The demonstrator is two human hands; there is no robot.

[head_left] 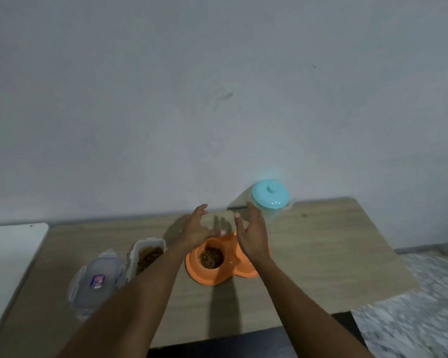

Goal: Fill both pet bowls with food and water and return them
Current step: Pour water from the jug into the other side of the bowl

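Note:
An orange double pet bowl stands in the middle of the wooden table. Its left bowl holds brown kibble; its right bowl is hidden behind my right hand. My left hand hovers open just above the bowl's far left edge, fingers spread. My right hand hovers open over the right bowl, palm facing left. Neither hand holds anything. A clear pitcher with a turquoise lid stands at the back by the wall, just beyond my right hand.
An open clear container of kibble sits left of the bowl, its clip lid lying beside it. A white surface adjoins the table's left side. The table's right and front edges drop to a speckled floor.

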